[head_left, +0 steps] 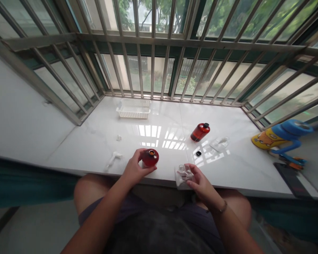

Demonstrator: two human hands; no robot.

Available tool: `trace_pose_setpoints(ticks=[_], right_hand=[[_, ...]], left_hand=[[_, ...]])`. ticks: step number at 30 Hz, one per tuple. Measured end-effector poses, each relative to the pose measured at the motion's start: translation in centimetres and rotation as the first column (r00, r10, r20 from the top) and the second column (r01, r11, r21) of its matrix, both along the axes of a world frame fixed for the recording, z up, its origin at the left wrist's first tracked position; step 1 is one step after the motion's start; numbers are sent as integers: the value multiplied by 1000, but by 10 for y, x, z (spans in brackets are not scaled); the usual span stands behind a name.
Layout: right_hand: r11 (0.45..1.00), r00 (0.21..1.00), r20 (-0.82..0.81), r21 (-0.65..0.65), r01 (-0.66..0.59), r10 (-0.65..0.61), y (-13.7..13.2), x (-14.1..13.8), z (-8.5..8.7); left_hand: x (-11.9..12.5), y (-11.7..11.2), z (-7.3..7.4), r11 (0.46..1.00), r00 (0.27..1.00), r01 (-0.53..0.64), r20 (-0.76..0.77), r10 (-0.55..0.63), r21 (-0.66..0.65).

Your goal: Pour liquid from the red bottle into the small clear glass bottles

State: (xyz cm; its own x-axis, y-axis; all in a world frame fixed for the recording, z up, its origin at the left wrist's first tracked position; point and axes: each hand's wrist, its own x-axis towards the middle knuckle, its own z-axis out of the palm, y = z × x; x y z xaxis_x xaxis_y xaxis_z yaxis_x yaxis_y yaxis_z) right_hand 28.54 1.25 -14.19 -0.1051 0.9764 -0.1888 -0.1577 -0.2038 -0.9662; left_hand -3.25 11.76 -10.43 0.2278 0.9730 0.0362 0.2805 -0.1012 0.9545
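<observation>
My left hand (134, 168) is closed around an upright red bottle (150, 157) with its cap off, near the front edge of the white marble sill (159, 120). My right hand (198, 181) is closed on a clear plastic bag (182, 175) with small pale parts inside, at the sill's front edge. A second red bottle (200, 132) with a black cap lies on its side farther back to the right. A small black cap (198, 153) rests loose on the sill between them.
A white plastic basket (134, 109) sits at the back left. Another clear bag (219, 144) lies right of the lying bottle. White scraps (113, 159) lie at the left. A blue and yellow toy (281, 135) and a dark flat device (291, 178) are at the right. Window bars enclose the sill.
</observation>
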Motion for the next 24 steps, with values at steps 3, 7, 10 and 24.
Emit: trace_pose_setpoints(ticks=[3,7,10,24], right_hand=[[990,975,183,93,109,-125,9,5,-19],[967,900,365,171,187,-238,26,10,-29],[953,855,433,222,207,-286,42,11,-27],[953,729,645,302,34,-230,102,16,-29]], left_hand=[[-3,27,-6,997,998,-54,-29,55,54],[-2,61,-18,988,989,-135,-45,139,80],[-2,81,-26,979,981,-187,-32,190,81],[-12,89,-31,988,988,-143,-49,146,59]])
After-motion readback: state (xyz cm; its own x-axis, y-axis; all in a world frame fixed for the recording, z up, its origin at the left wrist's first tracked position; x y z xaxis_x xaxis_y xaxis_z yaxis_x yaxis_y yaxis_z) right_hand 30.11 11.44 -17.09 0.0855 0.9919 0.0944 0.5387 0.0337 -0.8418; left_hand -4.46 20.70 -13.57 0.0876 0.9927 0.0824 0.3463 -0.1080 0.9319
